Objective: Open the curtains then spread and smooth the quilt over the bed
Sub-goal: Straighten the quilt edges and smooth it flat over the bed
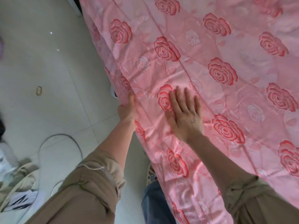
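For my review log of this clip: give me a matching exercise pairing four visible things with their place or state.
Things:
1. right hand
2. left hand
3. pink satin rose-patterned quilt
4. small brass oval fitting

States:
A. set in the pale tiled floor
B. flat, fingers spread, on top of the quilt
C. at the quilt's hanging side edge
D. spread across the bed

Pairs: 1-B, 2-C, 3-D, 4-A

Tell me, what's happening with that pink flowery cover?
A person is making a bed. Their right hand lies flat, fingers spread, on a pink rose-patterned quilt, pressing it smooth. Their left hand is at the quilt's edge where it drops toward the tiled floor, apparently gripping it. The quilt already covers the visible bed, with some creases left near the hands.
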